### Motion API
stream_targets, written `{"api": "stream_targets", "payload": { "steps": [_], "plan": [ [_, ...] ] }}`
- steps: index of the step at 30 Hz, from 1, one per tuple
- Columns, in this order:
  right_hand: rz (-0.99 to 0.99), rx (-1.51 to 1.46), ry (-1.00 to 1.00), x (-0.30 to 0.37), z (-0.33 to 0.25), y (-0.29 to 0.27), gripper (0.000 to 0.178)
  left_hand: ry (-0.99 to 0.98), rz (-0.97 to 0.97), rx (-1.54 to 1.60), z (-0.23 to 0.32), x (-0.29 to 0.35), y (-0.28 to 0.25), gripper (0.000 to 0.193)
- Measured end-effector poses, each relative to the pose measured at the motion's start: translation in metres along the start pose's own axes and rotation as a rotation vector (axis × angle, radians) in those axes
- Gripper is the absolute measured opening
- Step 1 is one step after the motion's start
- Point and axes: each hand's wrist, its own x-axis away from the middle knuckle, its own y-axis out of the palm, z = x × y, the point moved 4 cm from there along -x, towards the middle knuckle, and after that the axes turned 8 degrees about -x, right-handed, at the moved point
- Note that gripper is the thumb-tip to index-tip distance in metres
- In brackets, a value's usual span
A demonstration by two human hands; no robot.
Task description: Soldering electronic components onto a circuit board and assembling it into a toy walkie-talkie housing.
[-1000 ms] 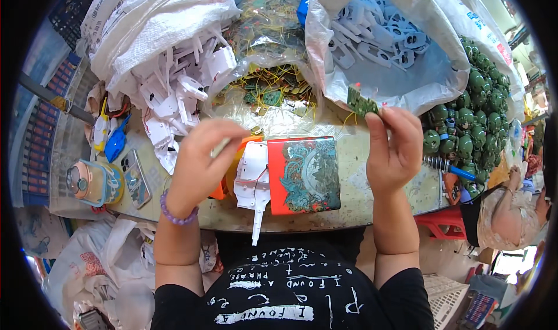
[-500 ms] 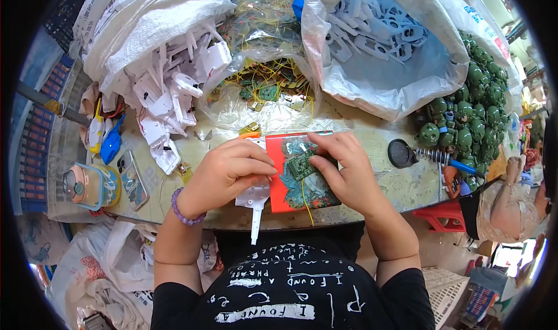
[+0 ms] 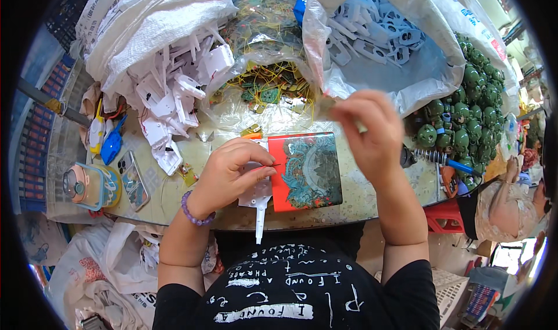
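Note:
My left hand (image 3: 235, 170) is closed in a pinch above a white plastic part (image 3: 256, 195) with a narrow stem pointing toward me. A thin dark tip pokes out between its fingertips; the rest is hidden. Beside it lies a red box (image 3: 308, 172) with a dark patterned lid. My right hand (image 3: 375, 126), smeared by motion, is raised to the right of the box near the open sack. At its fingertips is a blurred circuit board (image 3: 326, 106).
White plastic parts (image 3: 165, 103) spill from a sack at the left. Wired boards (image 3: 267, 88) fill a clear bag at the back. A sack (image 3: 395, 80) holds pale parts; green round pieces (image 3: 471, 109) pile up at right. A phone (image 3: 133, 180) and a blue-handled tool (image 3: 459, 166) lie on the table.
My right hand has lifted away from the red box, up and to the right, taking the circuit board off the lid. My left hand keeps its pinch in nearly the same place.

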Motion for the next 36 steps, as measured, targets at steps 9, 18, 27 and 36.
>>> {"api": "stream_targets", "payload": {
  "steps": [9,18,27,36],
  "plan": [
    [-0.507,-0.545,0.576,0.022,0.006,0.036,0.016,-0.094,0.029,0.045,0.001,0.003,0.004,0.011],
    [-0.361,-0.307,0.254,0.032,-0.014,0.026,0.026,-0.111,0.052,0.016,0.006,-0.001,0.006,0.015],
    [-0.263,-0.365,0.25,0.046,-0.028,0.036,0.024,-0.039,-0.009,-0.008,0.008,-0.002,0.01,0.015],
    [0.826,-0.454,0.744,0.162,0.015,-0.064,0.009,0.029,0.007,-0.08,0.015,-0.001,0.015,0.014]
  ]
}}
